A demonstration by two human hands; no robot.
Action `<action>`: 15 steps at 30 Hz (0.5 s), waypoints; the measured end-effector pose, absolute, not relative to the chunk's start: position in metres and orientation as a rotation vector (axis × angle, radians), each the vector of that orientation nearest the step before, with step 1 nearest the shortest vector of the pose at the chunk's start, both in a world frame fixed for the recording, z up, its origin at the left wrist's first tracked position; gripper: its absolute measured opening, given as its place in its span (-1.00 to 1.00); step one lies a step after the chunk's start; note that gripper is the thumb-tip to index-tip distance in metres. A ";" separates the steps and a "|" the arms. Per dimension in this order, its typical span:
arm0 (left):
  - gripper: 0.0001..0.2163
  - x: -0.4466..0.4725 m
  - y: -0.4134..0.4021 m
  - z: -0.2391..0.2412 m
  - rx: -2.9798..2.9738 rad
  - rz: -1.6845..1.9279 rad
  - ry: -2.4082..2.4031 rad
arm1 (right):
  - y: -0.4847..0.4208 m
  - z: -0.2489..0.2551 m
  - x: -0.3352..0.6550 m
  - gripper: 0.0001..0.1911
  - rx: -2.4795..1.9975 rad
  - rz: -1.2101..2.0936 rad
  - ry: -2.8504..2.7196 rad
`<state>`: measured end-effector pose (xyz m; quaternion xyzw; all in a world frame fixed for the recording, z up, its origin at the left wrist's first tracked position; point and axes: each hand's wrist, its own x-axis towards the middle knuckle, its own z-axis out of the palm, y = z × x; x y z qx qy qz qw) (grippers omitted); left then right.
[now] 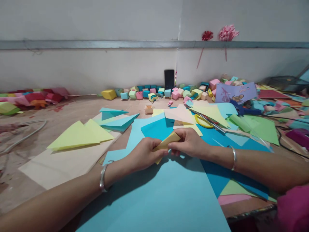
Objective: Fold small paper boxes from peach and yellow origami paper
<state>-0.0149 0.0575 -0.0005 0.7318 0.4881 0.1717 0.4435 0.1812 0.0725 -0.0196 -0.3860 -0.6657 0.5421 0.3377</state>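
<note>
My left hand (142,154) and my right hand (189,142) meet over a large light blue paper sheet (164,196). Between them they pinch a small folded yellow paper piece (167,143). Both hands have their fingers closed on it, the left at its lower end, the right at its upper end. A silver bangle sits on each wrist. The folded piece is held just above the blue sheets, tilted up to the right.
Folded yellow-green triangles (79,137) and teal folded paper (118,120) lie at left on a beige sheet. Yellow-handled scissors (205,121) rest on papers behind my right hand. A row of small paper cubes (159,92) and a dark phone (169,79) stand by the wall. Cables lie at the right.
</note>
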 end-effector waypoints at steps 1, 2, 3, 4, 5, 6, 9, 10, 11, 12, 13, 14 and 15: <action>-0.72 -0.015 0.060 0.000 1.800 0.434 1.228 | 0.075 -0.021 0.181 -0.85 -0.996 1.460 -1.702; -0.71 -0.016 0.062 0.000 1.781 0.454 1.245 | 0.077 -0.022 0.182 -0.83 -0.983 1.505 -1.669; -0.70 -0.016 0.063 0.000 1.757 0.477 1.255 | 0.080 -0.023 0.183 -0.80 -0.971 1.537 -1.640; -0.70 -0.017 0.065 0.000 1.730 0.500 1.256 | 0.083 -0.023 0.183 -0.78 -0.963 1.558 -1.615; -0.71 -0.017 0.066 0.000 1.704 0.522 1.256 | 0.086 -0.024 0.184 -0.77 -0.963 1.570 -1.590; -0.73 -0.017 0.067 0.000 1.682 0.550 1.264 | 0.088 -0.024 0.185 -0.76 -0.973 1.569 -1.561; -0.73 -0.016 0.067 0.006 1.642 0.621 1.349 | 0.095 -0.022 0.189 -0.79 -1.032 1.526 -1.451; -0.72 -0.016 0.067 0.008 1.631 0.634 1.378 | 0.097 -0.021 0.190 -0.80 -1.046 1.512 -1.418; -0.71 -0.015 0.068 0.010 1.614 0.633 1.389 | 0.099 -0.020 0.190 -0.81 -1.052 1.503 -1.392; -0.71 -0.015 0.068 0.012 1.589 0.637 1.390 | 0.101 -0.019 0.191 -0.82 -1.052 1.503 -1.375; -0.71 -0.015 0.069 0.014 1.560 0.638 1.381 | 0.102 -0.019 0.191 -0.83 -1.046 1.509 -1.365; -0.71 -0.016 0.070 0.014 1.531 0.644 1.369 | 0.104 -0.018 0.192 -0.83 -1.040 1.514 -1.357; -0.71 -0.017 0.071 0.013 1.503 0.648 1.356 | 0.105 -0.018 0.192 -0.83 -1.034 1.520 -1.355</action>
